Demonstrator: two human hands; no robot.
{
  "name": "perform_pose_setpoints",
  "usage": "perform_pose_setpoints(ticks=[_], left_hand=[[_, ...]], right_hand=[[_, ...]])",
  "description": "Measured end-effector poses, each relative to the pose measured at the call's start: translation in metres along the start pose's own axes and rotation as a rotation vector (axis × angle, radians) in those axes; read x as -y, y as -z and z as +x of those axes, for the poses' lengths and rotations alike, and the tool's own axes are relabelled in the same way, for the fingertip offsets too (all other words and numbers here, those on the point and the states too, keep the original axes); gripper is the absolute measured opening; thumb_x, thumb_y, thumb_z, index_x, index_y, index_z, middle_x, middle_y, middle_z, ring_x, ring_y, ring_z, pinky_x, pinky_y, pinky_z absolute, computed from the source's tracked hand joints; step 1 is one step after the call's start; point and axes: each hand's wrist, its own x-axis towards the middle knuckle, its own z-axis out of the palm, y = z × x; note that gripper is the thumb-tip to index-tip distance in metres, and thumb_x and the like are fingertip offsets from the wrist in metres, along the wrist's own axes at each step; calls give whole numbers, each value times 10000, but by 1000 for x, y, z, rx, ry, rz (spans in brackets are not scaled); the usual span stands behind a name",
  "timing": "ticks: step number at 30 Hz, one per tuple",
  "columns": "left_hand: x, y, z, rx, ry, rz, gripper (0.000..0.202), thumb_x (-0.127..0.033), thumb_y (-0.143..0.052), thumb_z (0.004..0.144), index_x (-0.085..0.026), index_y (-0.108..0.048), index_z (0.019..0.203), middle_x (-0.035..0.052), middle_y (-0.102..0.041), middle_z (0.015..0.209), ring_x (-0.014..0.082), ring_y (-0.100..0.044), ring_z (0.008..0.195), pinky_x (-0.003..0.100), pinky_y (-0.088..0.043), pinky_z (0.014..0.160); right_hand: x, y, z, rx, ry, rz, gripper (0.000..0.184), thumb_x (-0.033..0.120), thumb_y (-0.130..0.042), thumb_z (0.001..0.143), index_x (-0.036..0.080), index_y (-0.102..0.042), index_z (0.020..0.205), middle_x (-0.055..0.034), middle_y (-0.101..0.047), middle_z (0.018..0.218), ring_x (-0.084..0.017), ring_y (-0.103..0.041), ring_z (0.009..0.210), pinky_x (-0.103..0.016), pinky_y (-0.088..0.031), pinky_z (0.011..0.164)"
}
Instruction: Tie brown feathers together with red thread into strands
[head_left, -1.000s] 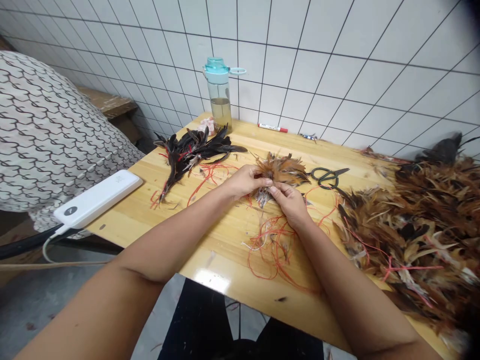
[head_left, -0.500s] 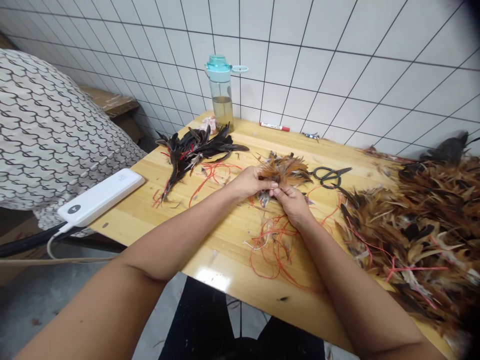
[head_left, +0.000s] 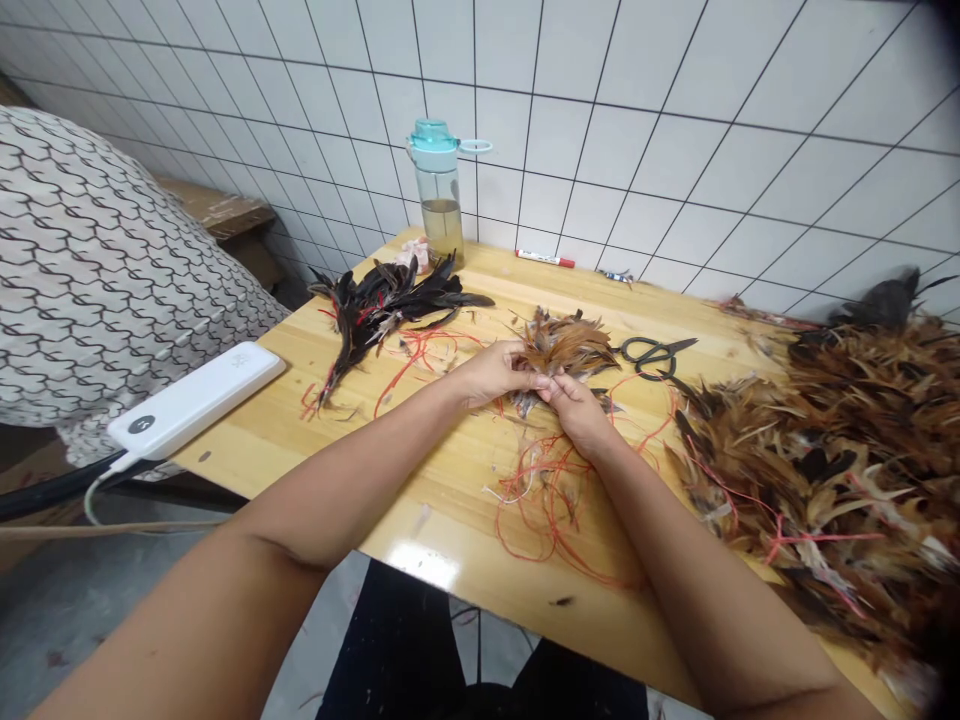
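A bunch of brown feathers (head_left: 574, 340) is gathered in both hands over the middle of the wooden table. My left hand (head_left: 499, 373) is closed on its near left side, with the thumb along the base. My right hand (head_left: 574, 408) pinches at the same base, fingertips touching those of the left. What lies right between the fingertips is too small to make out. Below the hands lies a tangle of red string (head_left: 551, 510). Black-handled scissors (head_left: 649, 357) rest just right of the bunch, blades pointing right.
A large pile of brown feathers (head_left: 847, 450) covers the table's right side. Dark feathers (head_left: 390, 300) lie at the left, near a water bottle (head_left: 441, 200). A white power bank (head_left: 199, 395) sits at the left edge. A red marker (head_left: 545, 258) lies by the tiled wall.
The view has shifted slightly. Both hands stay together at the base of the brown feather bunch, with only small finger movement.
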Motion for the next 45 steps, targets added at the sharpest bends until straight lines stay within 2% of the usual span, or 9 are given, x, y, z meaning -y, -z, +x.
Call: perform_pose_setpoints(ticks=[5,10,15,20,23,28,36,40,45], left_hand=[[4,-3,2,-7,46,-19,410,-331,-875,543,-78,-670,791,58,-702,709,146,-646,649,299,-520,725],[7,-3,3,-83,29,-56,411,-325,-880,521,-85,-663,775,34,-682,644,129,-620,600,268,-499,657],[5,2,4,-38,48,-48,373,-377,-849,585,-84,-623,636,22,-614,542,90,-547,508,227,-425,545],[0,3,3,-10,66,-49,395,-394,-860,559,-90,-615,619,3,-576,508,76,-516,487,214,-401,519],[0,3,3,-6,56,-4,378,-376,-854,571,-87,-617,622,2,-573,506,76,-515,483,211,-404,510],[4,3,1,27,68,18,351,-367,-842,593,-87,-647,677,29,-632,551,103,-561,484,226,-444,507],[2,-3,-1,6,60,-54,357,-327,-870,542,-81,-678,715,57,-691,622,136,-634,569,255,-504,605],[1,-4,-1,29,51,-44,338,-317,-866,547,-74,-674,683,60,-686,617,130,-626,558,266,-511,639],[2,-7,-1,32,21,-47,357,-301,-856,565,-79,-664,768,52,-689,661,139,-639,617,277,-510,679]], right_hand=[[2,1,1,25,13,-7,352,508,-568,811,213,-465,649,11,-479,708,-141,-463,713,-306,-435,773],[8,0,0,30,12,16,416,598,-566,799,213,-488,659,3,-505,702,-153,-476,730,-302,-433,766],[17,0,-3,58,-4,86,424,613,-580,796,197,-599,721,-7,-561,720,-151,-518,737,-289,-431,751],[20,4,-5,105,-25,104,450,623,-606,773,178,-669,779,4,-533,658,-136,-485,673,-267,-406,661],[20,6,-5,143,-53,122,469,634,-608,768,172,-682,798,19,-500,606,-139,-496,665,-269,-408,665],[16,6,-3,121,-22,34,450,627,-620,756,181,-638,699,-2,-574,704,-144,-522,728,-283,-411,758],[13,4,-4,92,35,-63,475,650,-522,810,208,-498,636,18,-454,648,-134,-422,657,-266,-391,680],[14,4,-4,82,57,-79,471,642,-515,824,215,-481,627,15,-442,648,-139,-415,655,-276,-393,685],[11,5,-2,64,77,-101,490,657,-517,821,219,-458,612,11,-430,653,-144,-406,661,-285,-382,680]])
